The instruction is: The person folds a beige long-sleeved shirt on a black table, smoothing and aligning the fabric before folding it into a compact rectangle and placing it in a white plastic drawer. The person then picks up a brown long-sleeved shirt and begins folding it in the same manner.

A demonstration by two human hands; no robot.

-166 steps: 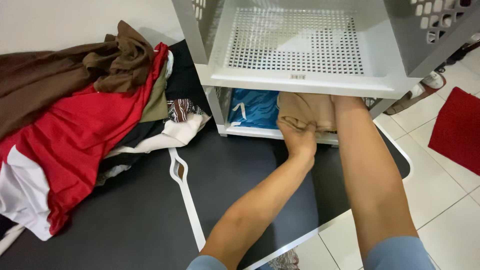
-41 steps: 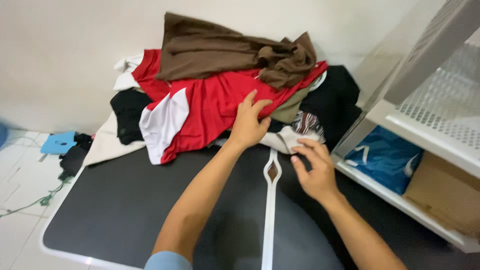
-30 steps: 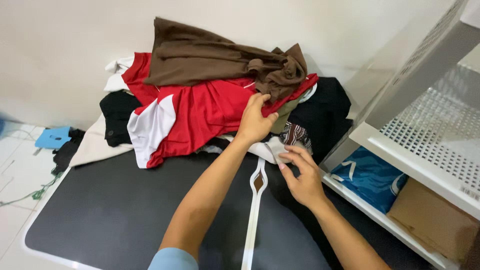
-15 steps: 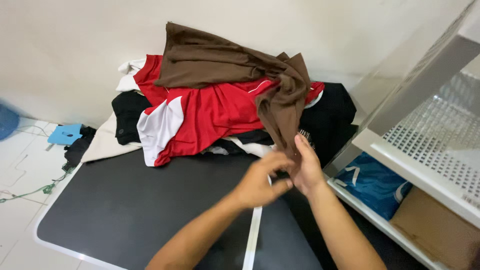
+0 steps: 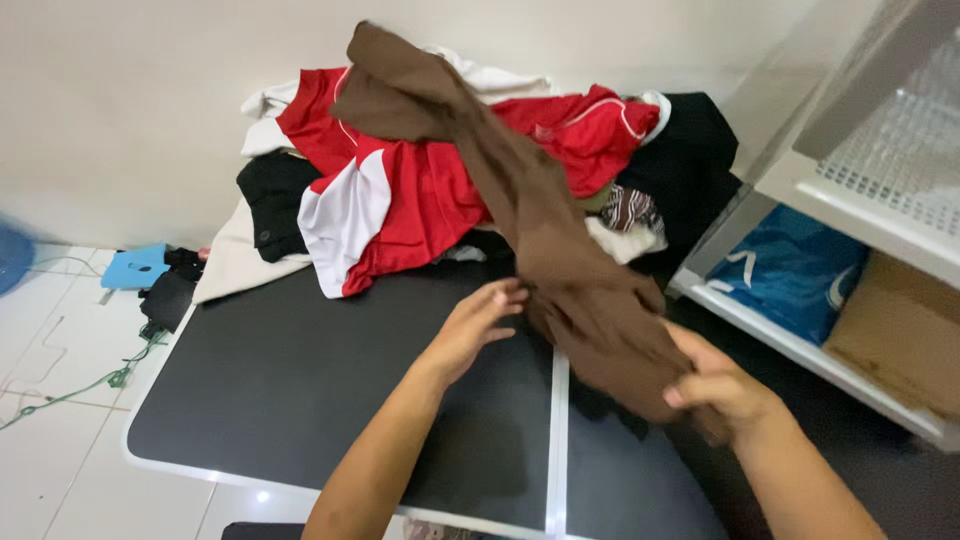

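Left hand: your left hand (image 5: 470,325) reaches forward palm down, fingers loosely spread, fingertips touching the edge of the brown fabric garment (image 5: 530,210).
Right hand: your right hand (image 5: 720,385) is fisted, gripping the garment's lower bunched end.
Garment position: stretched above the black mat with white trim (image 5: 300,400).
Long axis: diagonal, from the red-and-white clothing pile (image 5: 400,190) down towards your right hand.

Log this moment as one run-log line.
right hand: grips brown garment | left hand: touches it | pile: red shirt | surface: black board
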